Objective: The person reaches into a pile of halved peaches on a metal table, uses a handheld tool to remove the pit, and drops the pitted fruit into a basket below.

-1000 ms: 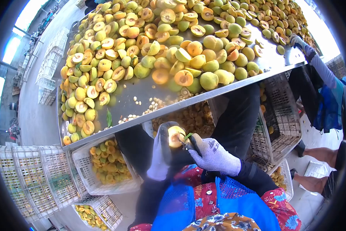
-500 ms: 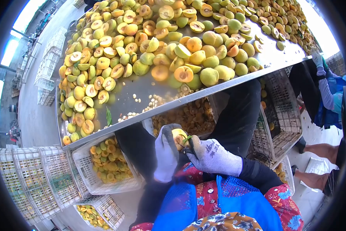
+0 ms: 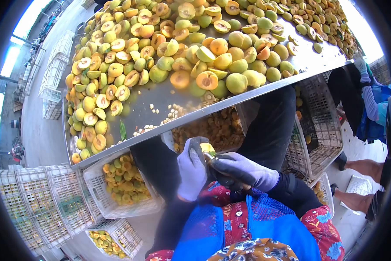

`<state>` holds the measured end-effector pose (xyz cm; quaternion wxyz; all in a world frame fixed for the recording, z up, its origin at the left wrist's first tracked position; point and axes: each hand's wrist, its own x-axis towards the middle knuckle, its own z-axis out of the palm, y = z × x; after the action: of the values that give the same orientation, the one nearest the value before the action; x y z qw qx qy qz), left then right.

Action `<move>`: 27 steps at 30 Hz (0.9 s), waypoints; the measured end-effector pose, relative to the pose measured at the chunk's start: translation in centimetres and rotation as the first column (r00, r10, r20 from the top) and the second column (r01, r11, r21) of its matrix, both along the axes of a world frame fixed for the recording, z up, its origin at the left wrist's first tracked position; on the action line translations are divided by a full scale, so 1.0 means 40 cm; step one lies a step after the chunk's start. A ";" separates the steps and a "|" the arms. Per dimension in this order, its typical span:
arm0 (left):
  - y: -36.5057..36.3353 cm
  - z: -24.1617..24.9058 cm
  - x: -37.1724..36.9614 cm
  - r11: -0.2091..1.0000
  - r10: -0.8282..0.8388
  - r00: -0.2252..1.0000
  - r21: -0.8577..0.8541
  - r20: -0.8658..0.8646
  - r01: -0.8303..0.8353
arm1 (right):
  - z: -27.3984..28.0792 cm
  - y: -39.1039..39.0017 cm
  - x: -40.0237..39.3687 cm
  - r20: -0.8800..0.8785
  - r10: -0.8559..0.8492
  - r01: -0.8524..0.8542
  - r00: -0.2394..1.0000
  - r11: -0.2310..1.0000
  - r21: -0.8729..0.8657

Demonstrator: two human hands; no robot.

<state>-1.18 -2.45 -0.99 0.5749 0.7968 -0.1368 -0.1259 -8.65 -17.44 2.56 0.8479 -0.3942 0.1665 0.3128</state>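
Observation:
My left hand (image 3: 193, 168), in a pale glove with dark fingers, is closed around a yellow apricot half (image 3: 207, 148) above my lap. Close against it is my right hand (image 3: 244, 168), gloved alike, with its fingers curled in a grip. A narrow metal-looking tip shows between its fingertips and the fruit, and a brownish end sticks out below the palm, like a small hand tool. Most of that tool is hidden by the glove. Both hands are just in front of the metal table's edge (image 3: 213, 114).
Many halved apricots (image 3: 117, 69) cover the table, with pale pits (image 3: 171, 112) near its edge. A crate of fruit pieces (image 3: 223, 132) stands beneath; another crate (image 3: 130, 209) is at left. Stacked crates (image 3: 52, 200) stand farther left. Another person's gloved arm (image 3: 369, 102) is at right.
My right hand has turned over, with its dark finger side now showing, and presses against the fruit. The fruit is tilted and more covered. A green leaf-like piece at the fingertips is less visible.

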 end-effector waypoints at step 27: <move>0.029 0.162 0.253 0.647 -0.255 0.743 0.680 0.619 -0.345 | -0.128 -0.041 0.027 -0.123 -0.244 0.270 0.962 0.917 0.293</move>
<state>8.93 -1.31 5.47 0.0996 0.9544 -0.2452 0.1381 -7.59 -19.07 -2.56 0.9247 -0.2189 0.2018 0.2372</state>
